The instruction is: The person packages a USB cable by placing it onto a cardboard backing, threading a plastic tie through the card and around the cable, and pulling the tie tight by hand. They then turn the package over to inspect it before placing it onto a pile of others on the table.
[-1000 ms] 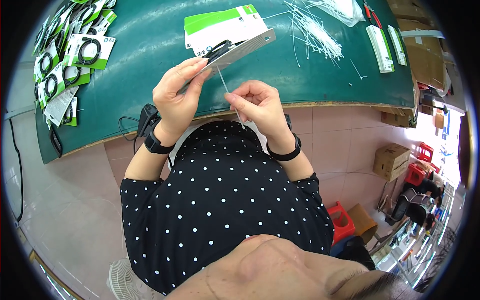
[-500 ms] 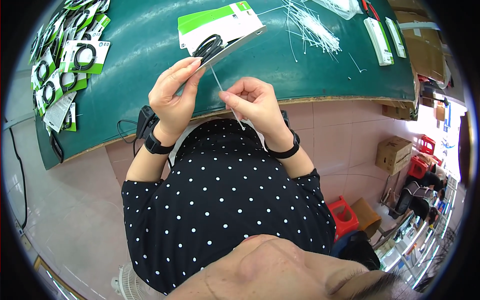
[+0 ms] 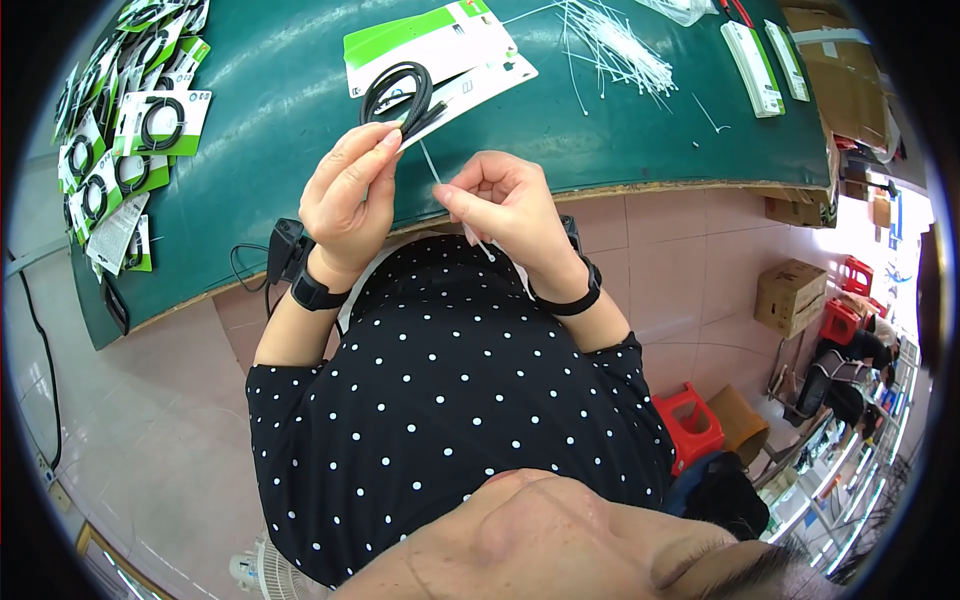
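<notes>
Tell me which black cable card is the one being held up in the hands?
The green-and-white card with the coiled black cable, pinched by the left hand. The other cards lie flat along the table's left side, untouched.

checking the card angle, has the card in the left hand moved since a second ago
Yes. The card has turned in the left hand: its face with the black coiled cable now shows, and it sits farther up over the green table.

The left hand point(image 3: 345, 195) holds a card point(image 3: 470, 85) with a coiled black cable point(image 3: 397, 92) above the green bench point(image 3: 280, 150). The right hand point(image 3: 505, 205) pinches a thin white tie point(image 3: 432, 168) just beside it. Loose ties point(image 3: 610, 45) lie farther on the bench.
</notes>
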A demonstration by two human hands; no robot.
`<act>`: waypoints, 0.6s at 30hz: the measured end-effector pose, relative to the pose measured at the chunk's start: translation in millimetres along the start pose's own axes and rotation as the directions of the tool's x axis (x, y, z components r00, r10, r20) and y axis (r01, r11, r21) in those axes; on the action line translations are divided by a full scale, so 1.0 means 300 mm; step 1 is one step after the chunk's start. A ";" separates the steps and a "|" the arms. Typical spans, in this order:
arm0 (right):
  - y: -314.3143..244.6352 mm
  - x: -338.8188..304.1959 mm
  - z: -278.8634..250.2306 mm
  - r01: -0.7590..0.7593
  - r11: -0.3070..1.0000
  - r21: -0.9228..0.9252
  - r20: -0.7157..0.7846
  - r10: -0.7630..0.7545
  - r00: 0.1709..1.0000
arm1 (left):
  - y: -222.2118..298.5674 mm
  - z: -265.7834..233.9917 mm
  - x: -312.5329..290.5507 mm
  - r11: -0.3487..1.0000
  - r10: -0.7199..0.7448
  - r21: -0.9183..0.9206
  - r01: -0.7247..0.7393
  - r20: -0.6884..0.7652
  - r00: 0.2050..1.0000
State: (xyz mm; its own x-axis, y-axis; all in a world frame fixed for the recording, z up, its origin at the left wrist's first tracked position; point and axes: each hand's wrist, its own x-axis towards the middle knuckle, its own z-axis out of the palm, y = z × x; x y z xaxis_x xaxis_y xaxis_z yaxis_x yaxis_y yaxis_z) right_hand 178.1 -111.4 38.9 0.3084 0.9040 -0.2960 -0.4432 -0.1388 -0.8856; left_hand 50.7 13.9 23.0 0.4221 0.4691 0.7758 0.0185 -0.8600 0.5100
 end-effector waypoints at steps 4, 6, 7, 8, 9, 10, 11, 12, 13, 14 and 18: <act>0.006 0.000 -0.008 -0.002 1.000 -0.016 0.004 0.002 1.000 | 0.001 -0.009 0.007 0.986 0.153 0.058 -0.158 0.074 0.985; 0.029 -0.001 -0.017 0.048 0.999 0.000 -0.002 -0.048 0.999 | 0.006 -0.009 -0.002 0.993 0.110 0.043 -0.113 0.069 0.992; 0.031 -0.001 -0.015 0.073 0.997 0.008 -0.005 -0.073 0.997 | 0.009 -0.008 -0.009 0.997 0.066 0.028 -0.068 0.064 0.996; 0.030 -0.002 -0.014 0.072 0.997 0.008 -0.004 -0.072 0.997 | 0.010 -0.008 -0.013 1.000 0.023 0.013 -0.023 0.061 0.998; 0.023 -0.002 -0.008 0.063 0.998 0.012 -0.005 -0.063 0.998 | 0.008 -0.009 -0.014 1.000 0.022 0.013 -0.023 0.062 0.998; 0.016 -0.003 -0.001 0.055 0.998 0.017 -0.007 -0.054 0.998 | 0.005 -0.010 -0.015 0.996 -0.076 -0.038 0.078 0.054 0.996; 0.013 -0.004 0.003 0.047 0.999 0.022 -0.010 -0.047 0.999 | 0.001 -0.012 -0.014 0.980 -0.171 -0.091 0.176 0.053 0.984; 0.016 -0.001 0.005 0.049 0.999 0.025 -0.014 -0.048 0.999 | -0.001 -0.012 -0.014 0.952 -0.265 -0.144 0.271 0.059 0.962; 0.020 0.006 0.006 0.055 0.998 0.026 -0.011 -0.055 0.998 | -0.002 -0.011 -0.016 0.952 -0.263 -0.145 0.269 0.064 0.963; 0.025 0.013 0.007 0.063 0.998 0.028 -0.008 -0.062 0.998 | -0.004 -0.008 -0.021 0.920 -0.327 -0.208 0.332 0.055 0.943; 0.045 0.033 0.007 0.109 0.993 0.050 0.010 -0.109 0.994 | -0.011 -0.002 -0.033 0.831 -0.452 -0.336 0.444 0.059 0.890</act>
State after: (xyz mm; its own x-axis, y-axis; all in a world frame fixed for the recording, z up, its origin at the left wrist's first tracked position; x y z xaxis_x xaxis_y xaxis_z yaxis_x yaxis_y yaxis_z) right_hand 173.4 -103.4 24.8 0.3467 0.9177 -0.1938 -0.4484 -0.0194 -0.8936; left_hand 46.0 12.3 13.8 0.4206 0.7946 0.4378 -0.1015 -0.4383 0.8931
